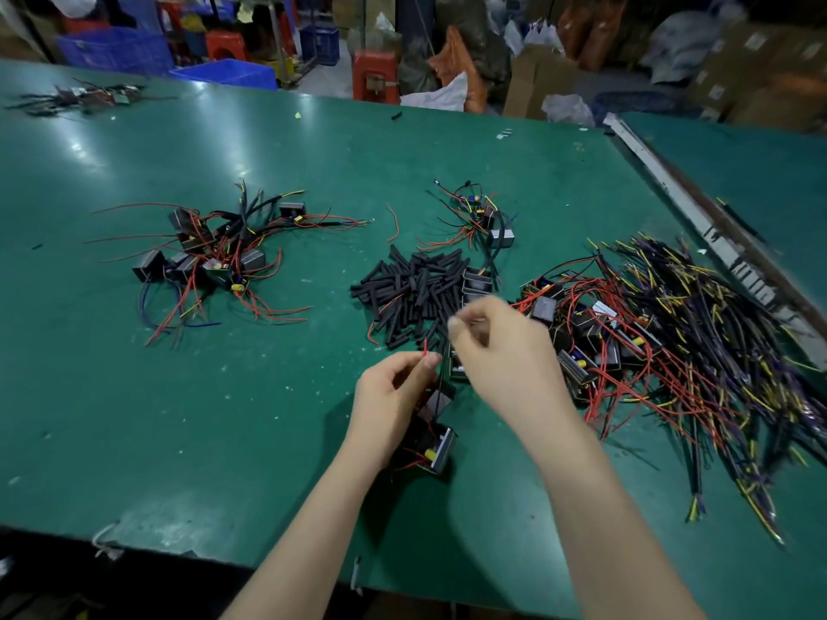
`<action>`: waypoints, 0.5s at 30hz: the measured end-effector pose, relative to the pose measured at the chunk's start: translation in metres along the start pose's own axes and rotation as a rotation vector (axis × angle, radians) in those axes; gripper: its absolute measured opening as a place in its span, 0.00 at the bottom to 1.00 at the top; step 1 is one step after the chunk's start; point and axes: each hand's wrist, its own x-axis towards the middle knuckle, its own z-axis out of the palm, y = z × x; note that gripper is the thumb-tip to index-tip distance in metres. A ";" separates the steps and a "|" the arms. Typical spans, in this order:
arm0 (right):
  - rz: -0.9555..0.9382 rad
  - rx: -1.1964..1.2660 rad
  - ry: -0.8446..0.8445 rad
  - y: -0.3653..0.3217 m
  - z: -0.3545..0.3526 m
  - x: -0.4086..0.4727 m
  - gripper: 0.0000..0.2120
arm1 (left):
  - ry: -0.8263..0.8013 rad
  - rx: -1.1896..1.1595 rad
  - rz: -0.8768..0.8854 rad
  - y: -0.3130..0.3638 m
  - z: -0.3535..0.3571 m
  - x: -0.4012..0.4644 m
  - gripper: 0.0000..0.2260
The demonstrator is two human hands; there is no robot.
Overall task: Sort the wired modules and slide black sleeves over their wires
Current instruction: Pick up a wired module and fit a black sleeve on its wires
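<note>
My left hand (394, 396) pinches a thin red wire (425, 347) of a black wired module (432, 445) that hangs below it, just above the green table (223, 418). My right hand (496, 346) is blurred, raised over the near edge of the pile of black sleeves (411, 288). Its thumb and fingers are curled together, but I cannot make out what they hold. A second small module (456, 366) lies between the hands.
A heap of modules with red wires (210, 257) lies at the left. A smaller group (485, 219) sits behind the sleeves. A big tangle of modules and black-yellow cables (671, 342) fills the right. A metal rail (698, 226) borders the table's right side.
</note>
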 end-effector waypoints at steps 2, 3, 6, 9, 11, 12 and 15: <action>-0.069 -0.005 0.011 -0.016 -0.003 0.023 0.06 | 0.015 -0.026 0.003 -0.001 -0.001 0.000 0.05; -0.091 -0.038 -0.008 -0.022 0.001 0.037 0.06 | 0.023 -0.042 -0.007 -0.002 -0.001 -0.001 0.05; -0.062 -0.194 -0.194 -0.031 0.028 0.079 0.07 | 0.047 -0.040 -0.051 -0.002 -0.001 -0.002 0.05; 0.018 -0.311 -0.354 -0.030 0.061 0.101 0.11 | 0.078 0.000 -0.058 -0.002 0.000 -0.003 0.04; 0.053 -0.356 -0.368 -0.027 0.076 0.105 0.14 | 0.103 0.016 -0.056 0.000 0.000 -0.004 0.04; 0.070 -0.373 -0.361 -0.025 0.081 0.106 0.17 | 0.106 0.022 -0.057 0.001 0.001 -0.005 0.04; 0.123 -0.377 -0.362 -0.021 0.089 0.107 0.22 | 0.099 0.011 -0.063 0.004 0.001 -0.007 0.05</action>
